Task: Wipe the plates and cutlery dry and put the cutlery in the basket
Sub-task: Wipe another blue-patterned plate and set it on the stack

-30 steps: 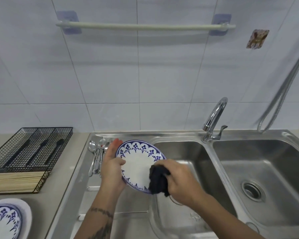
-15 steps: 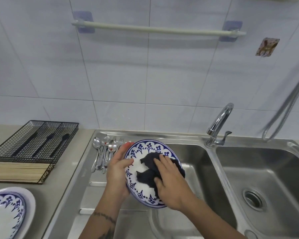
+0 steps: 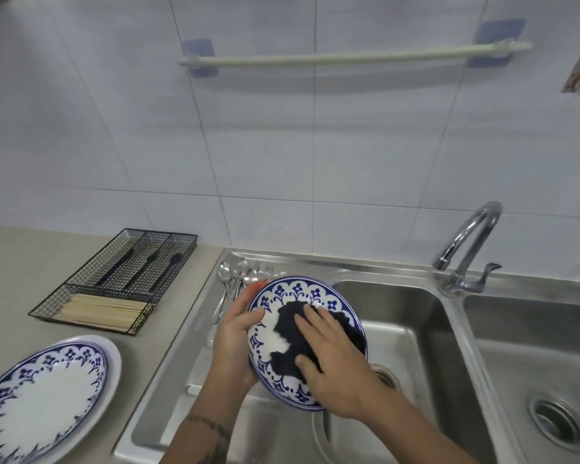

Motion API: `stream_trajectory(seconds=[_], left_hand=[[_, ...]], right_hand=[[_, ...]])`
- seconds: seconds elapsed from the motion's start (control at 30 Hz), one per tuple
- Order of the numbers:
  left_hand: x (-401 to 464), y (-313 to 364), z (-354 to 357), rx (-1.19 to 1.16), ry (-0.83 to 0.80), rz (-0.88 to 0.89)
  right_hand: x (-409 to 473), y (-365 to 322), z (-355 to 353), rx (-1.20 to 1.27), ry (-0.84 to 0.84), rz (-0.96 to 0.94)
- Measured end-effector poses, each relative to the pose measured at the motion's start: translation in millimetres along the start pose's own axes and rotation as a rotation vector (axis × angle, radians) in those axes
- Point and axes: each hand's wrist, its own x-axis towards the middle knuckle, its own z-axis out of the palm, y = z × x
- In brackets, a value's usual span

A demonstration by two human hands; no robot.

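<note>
Brushed stainless-steel double sink (image 3: pixel 449 316) looks satiny, shiny chrome curved tap (image 3: pixel 466 242) at 2 o'clock; glossy blue-and-white ceramic plate (image 3: pixel 282 293), matt dark fuzzy cloth (image 3: pixel 290 329), black wire-mesh basket (image 3: pixel 81 289) at 9.

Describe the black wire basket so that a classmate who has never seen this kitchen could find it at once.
Start at the steel double sink and look left along the beige counter. The black wire basket stands near the tiled wall, beyond the blue-patterned plate lying flat. Alone there it is mesh, with black utensils and pale chopsticks inside.
</note>
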Motion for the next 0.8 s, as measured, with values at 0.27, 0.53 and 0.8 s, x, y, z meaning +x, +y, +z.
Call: stream_trajectory(seconds=[0.27,0.53,0.8], left_hand=[[-7,14,-24,0.042,0.091,0.084],[-4,28,-57,-0.028,0.136,0.12],[-10,80,-153,-0.066,0.266,0.143]], right_hand=[[14,-7,20,0.071,-0.106,-0.14],[35,-24,19,-0.038,-0.046,-0.192],[56,-95,64,-0.036,-0.008,-0.227]])
